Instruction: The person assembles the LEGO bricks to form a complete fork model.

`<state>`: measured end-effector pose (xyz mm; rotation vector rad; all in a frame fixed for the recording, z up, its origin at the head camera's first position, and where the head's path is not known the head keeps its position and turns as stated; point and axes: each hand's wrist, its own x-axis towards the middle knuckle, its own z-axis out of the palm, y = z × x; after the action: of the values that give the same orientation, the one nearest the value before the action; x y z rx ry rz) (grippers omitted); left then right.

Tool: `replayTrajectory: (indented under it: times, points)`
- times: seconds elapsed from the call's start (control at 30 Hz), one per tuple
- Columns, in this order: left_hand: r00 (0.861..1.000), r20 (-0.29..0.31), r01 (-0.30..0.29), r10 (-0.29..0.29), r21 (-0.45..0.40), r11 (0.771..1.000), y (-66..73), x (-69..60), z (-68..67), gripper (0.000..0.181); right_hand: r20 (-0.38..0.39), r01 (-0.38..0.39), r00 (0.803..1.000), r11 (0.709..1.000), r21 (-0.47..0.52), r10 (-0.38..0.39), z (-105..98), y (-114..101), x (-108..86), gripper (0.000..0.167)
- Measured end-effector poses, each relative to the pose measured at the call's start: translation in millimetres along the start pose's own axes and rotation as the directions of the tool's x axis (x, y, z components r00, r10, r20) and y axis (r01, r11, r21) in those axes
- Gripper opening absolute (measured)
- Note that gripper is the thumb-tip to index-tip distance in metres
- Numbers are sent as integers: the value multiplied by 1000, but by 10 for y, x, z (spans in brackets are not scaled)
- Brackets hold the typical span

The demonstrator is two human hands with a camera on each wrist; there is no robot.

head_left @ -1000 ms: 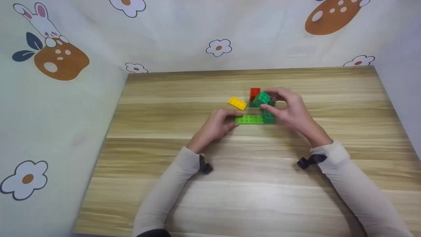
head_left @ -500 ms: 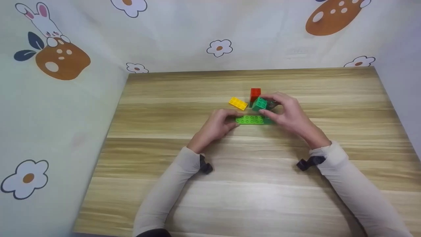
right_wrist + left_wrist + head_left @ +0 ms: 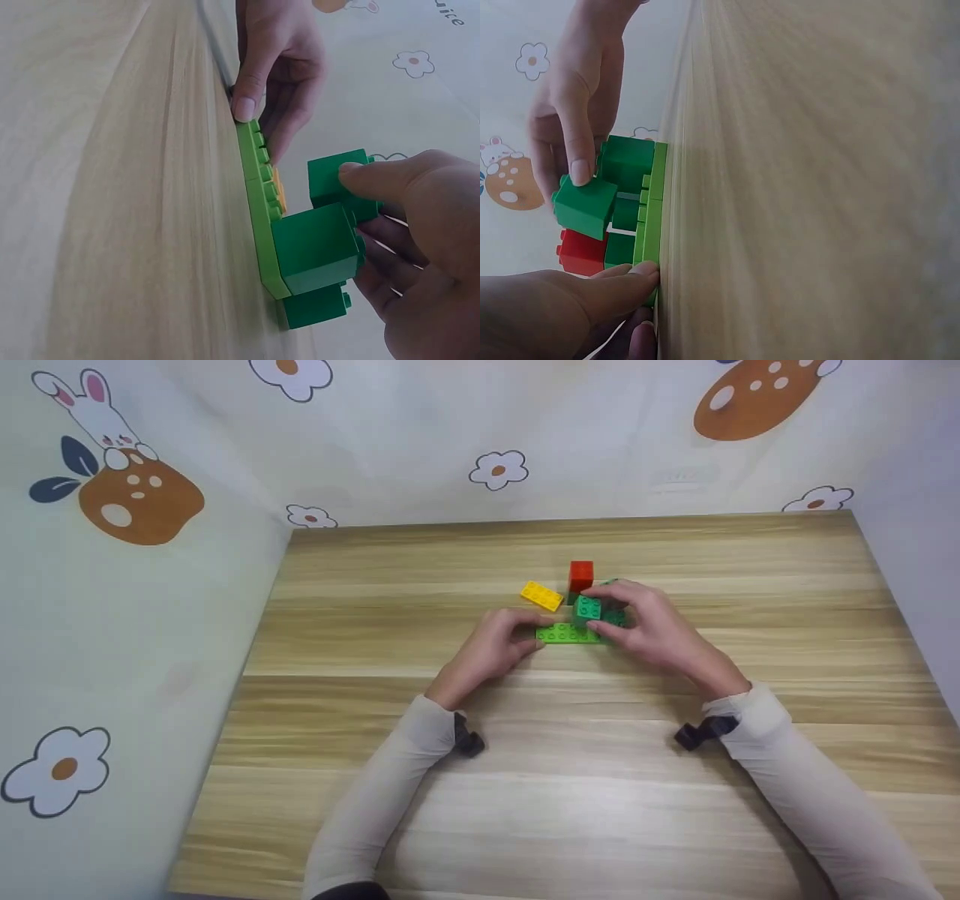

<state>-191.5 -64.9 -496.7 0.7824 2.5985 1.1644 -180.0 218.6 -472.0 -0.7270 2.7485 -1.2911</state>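
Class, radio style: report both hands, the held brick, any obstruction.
Left hand grips end of lime strip. Right hand holds green brick above strip, not seated. No obstruction seen between brick and strip.

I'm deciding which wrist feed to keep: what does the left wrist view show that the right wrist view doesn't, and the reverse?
Only the left wrist view: the red block. Only the right wrist view: an edge of the yellow plate, and printed lettering. Both: the right hand, its grip on a green block, the left hand pinching the lime strip, and other green blocks.
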Motion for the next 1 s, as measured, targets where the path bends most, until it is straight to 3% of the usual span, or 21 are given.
replayTrajectory:
  times: [0.57,1.0]
  points:
    - [1000,5,23,-24,8,1000,0,-5,1,36,80,-62,995,997,-53,66,56,13,-13,46]
    - [998,23,59,-59,-5,998,19,-3,-13,37,87,-103,990,993,-57,107,63,13,-11,45]
